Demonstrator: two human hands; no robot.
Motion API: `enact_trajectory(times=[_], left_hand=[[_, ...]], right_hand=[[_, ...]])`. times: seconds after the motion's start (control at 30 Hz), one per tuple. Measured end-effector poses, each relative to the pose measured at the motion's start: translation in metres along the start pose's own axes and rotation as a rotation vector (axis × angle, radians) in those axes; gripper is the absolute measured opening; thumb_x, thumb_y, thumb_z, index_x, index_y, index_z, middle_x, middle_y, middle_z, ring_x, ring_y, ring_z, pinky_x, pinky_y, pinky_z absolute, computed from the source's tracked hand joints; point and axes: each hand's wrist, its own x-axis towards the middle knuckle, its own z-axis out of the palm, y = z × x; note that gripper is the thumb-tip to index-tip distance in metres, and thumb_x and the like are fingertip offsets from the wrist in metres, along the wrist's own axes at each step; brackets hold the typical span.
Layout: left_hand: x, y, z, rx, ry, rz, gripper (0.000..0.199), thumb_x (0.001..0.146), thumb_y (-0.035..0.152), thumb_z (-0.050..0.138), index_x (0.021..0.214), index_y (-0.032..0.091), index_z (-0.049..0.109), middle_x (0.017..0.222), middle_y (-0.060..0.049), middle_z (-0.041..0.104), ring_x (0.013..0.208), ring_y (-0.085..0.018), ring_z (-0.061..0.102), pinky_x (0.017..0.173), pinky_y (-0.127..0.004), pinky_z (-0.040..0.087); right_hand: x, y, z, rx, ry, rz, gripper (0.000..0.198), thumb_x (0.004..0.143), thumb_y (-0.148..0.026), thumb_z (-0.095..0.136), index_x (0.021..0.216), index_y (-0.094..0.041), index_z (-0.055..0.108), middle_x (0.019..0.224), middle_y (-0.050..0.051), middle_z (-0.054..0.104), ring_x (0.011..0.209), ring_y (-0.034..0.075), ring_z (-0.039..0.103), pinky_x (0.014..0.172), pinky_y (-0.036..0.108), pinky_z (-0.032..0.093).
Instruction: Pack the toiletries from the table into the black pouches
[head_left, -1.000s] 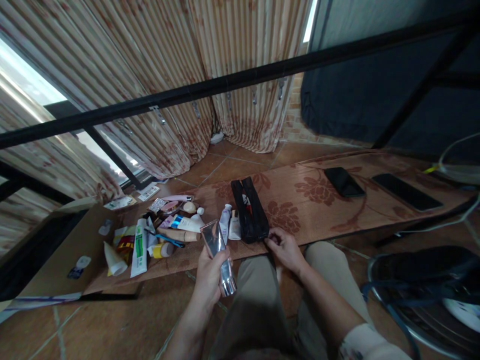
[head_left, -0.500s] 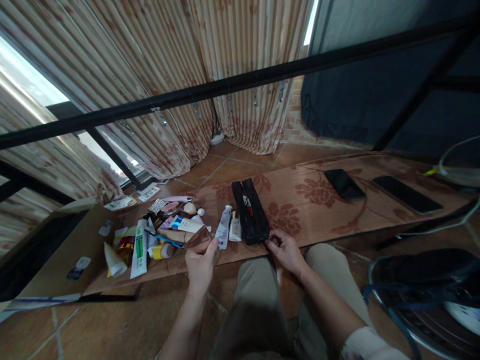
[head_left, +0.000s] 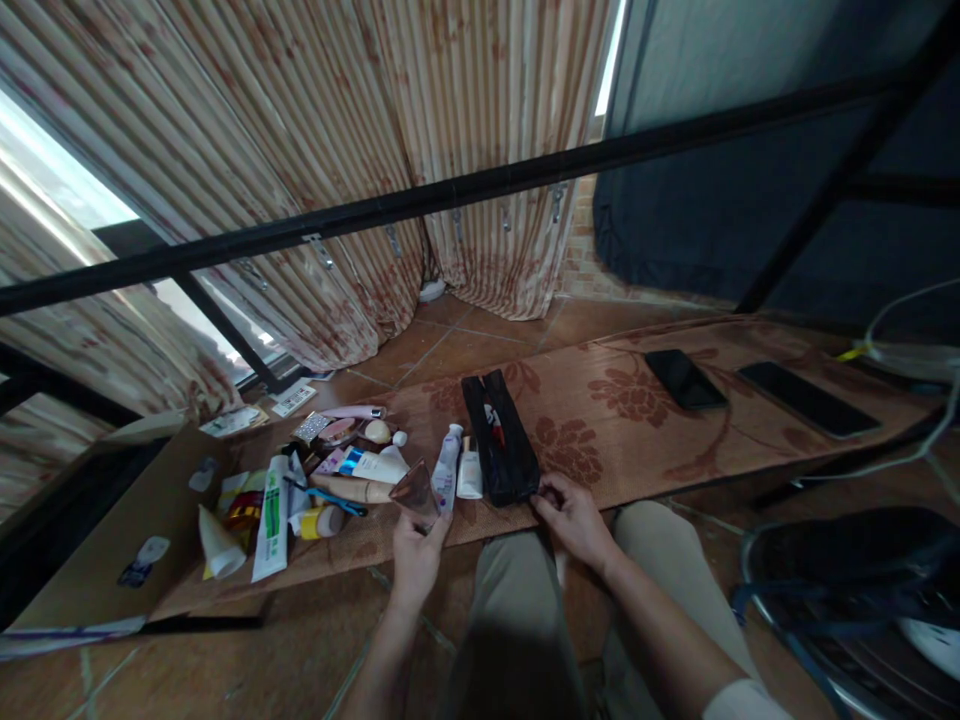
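My left hand is closed on a see-through brown, triangular piece, its kind unclear. That piece is held low over the bench, just left of a pale purple tube. A small bottle with clear glass or plastic sides lies between the tube and a black zip pouch. The pouch lies lengthwise with its top open, and something red and white shows inside. At its near right corner, my right hand pinches the pouch's edge with thumb and fingers.
Left on the cloth-covered bench is a pile of tubes and cosmetics, including a green-and-white tube and blue-handled scissors. A cardboard box stands beyond. Two phones, one black phone among them, lie right. A dark rail crosses behind.
My left hand has moved right with the brown piece, from the cosmetics pile toward the purple tube. My right hand stays at the pouch's corner. The view has shifted slightly.
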Motion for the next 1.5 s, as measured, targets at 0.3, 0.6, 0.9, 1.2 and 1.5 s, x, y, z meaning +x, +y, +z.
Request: enact_trajectory(times=[0.3,0.6,0.9,1.2,1.5], left_hand=[[0.009,-0.001,0.003,0.205,-0.13,0.058,0.034,0.073,0.04,0.068,0.095,0.015,0.063,0.083,-0.004,0.069,0.077,-0.019,0.061,0.075,-0.031,0.046],[0.011,0.004,0.002,0.139,-0.155,0.031,0.039,0.072,0.04,0.069,0.101,0.014,0.063,0.091,-0.006,0.07,0.084,-0.021,0.062,0.079,-0.031,0.046],[0.012,0.009,0.002,0.096,-0.121,-0.02,0.042,0.066,0.04,0.073,0.095,0.012,0.064,0.085,-0.005,0.07,0.08,-0.019,0.063,0.073,-0.028,0.047],[0.011,0.011,0.003,0.081,-0.137,-0.015,0.04,0.067,0.038,0.073,0.096,0.012,0.065,0.085,-0.004,0.07,0.078,-0.018,0.062,0.074,-0.028,0.047],[0.011,0.012,0.003,0.082,-0.126,-0.014,0.043,0.065,0.038,0.073,0.099,0.012,0.065,0.086,-0.004,0.07,0.08,-0.019,0.063,0.076,-0.03,0.048]], right_hand=[[0.0,-0.001,0.0,-0.006,0.01,0.001,0.005,0.078,-0.023,0.054,0.077,-0.019,0.058,0.066,-0.001,0.052,0.059,0.013,0.049,0.057,0.024,0.038],[0.0,-0.002,0.0,-0.009,0.017,-0.003,0.005,0.077,-0.023,0.055,0.075,-0.019,0.057,0.064,-0.002,0.051,0.058,0.013,0.048,0.055,0.023,0.037],[0.001,-0.001,0.0,-0.014,0.01,-0.011,0.007,0.078,-0.025,0.055,0.076,-0.019,0.057,0.064,-0.002,0.052,0.057,0.013,0.049,0.055,0.023,0.038],[0.001,-0.001,-0.001,-0.024,0.005,-0.006,0.008,0.079,-0.026,0.055,0.078,-0.019,0.06,0.065,-0.002,0.053,0.056,0.013,0.049,0.055,0.023,0.038],[0.0,-0.002,-0.001,-0.024,0.021,-0.008,0.007,0.078,-0.025,0.055,0.077,-0.019,0.059,0.064,-0.002,0.052,0.057,0.013,0.049,0.055,0.023,0.039]])
